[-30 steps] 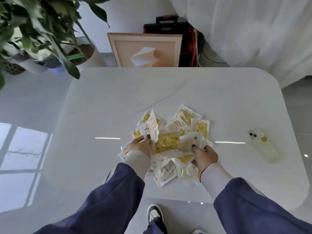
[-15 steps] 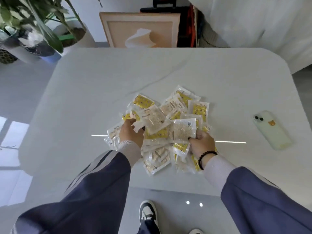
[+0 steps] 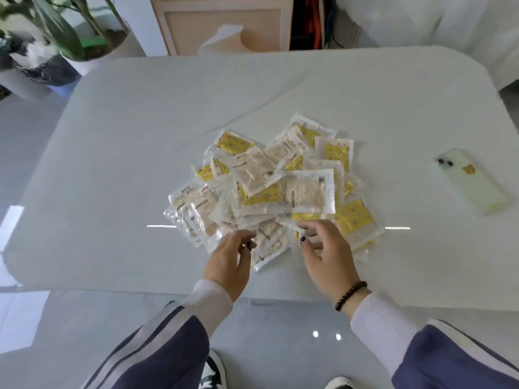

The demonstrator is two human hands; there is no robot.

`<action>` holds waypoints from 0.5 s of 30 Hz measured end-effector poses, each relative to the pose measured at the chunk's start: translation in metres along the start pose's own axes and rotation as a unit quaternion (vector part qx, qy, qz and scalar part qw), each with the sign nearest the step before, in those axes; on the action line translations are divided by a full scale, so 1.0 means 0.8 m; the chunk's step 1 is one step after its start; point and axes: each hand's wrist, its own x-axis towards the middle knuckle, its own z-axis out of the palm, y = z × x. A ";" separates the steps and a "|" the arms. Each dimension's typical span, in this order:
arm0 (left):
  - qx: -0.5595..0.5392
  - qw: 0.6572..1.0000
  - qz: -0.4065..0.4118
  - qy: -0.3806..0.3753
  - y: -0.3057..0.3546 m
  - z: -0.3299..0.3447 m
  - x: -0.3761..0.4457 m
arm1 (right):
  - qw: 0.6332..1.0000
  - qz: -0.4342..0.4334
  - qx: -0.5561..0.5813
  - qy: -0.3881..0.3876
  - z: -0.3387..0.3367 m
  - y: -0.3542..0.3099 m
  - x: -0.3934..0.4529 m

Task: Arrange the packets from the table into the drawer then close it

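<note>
A loose pile of several clear and yellow packets [image 3: 269,186] lies in the middle of the white table [image 3: 112,136]. My left hand [image 3: 230,262] hovers at the pile's near edge, fingers loosely curled, fingertips just over the nearest packets and holding nothing. My right hand [image 3: 327,254], with a bead bracelet on the wrist, is beside it at the pile's near right edge, with fingers relaxed and nothing gripped. No drawer is in view.
A pale phone [image 3: 471,183] with a duck case lies on the table's right side. Potted plants [image 3: 56,46] stand on the floor at the back left. A beige framed panel [image 3: 224,26] leans behind the table. My shoes show below the near edge.
Both hands have let go of the packets they held and drawn back toward me to the pile's near edge. The released packets now lie on the pile.
</note>
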 end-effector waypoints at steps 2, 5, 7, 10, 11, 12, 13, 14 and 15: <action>0.062 0.994 0.084 -0.015 -0.033 0.014 -0.004 | 0.993 -0.085 -0.082 0.016 0.031 0.026 -0.015; 0.114 0.980 0.162 -0.001 -0.064 0.032 0.001 | 0.955 -0.193 -0.223 0.029 0.070 0.056 -0.025; 0.121 0.972 0.197 0.034 -0.070 0.040 0.005 | 0.946 -0.193 -0.256 0.041 0.084 0.062 -0.025; 0.125 0.962 0.234 0.072 -0.080 0.047 0.004 | 0.937 -0.201 -0.282 0.051 0.094 0.069 -0.023; 0.123 0.959 0.244 0.078 -0.083 0.049 0.002 | 0.934 -0.207 -0.287 0.051 0.096 0.072 -0.024; 0.122 0.956 0.253 0.082 -0.085 0.049 0.001 | 0.933 -0.211 -0.286 0.051 0.096 0.073 -0.024; 0.120 0.954 0.260 0.084 -0.086 0.049 0.000 | 0.933 -0.214 -0.286 0.050 0.096 0.074 -0.024; 0.117 0.954 0.265 0.083 -0.086 0.049 -0.001 | 0.932 -0.216 -0.288 0.048 0.097 0.075 -0.025; 0.115 0.953 0.268 0.082 -0.087 0.051 -0.002 | 0.931 -0.218 -0.288 0.048 0.099 0.076 -0.026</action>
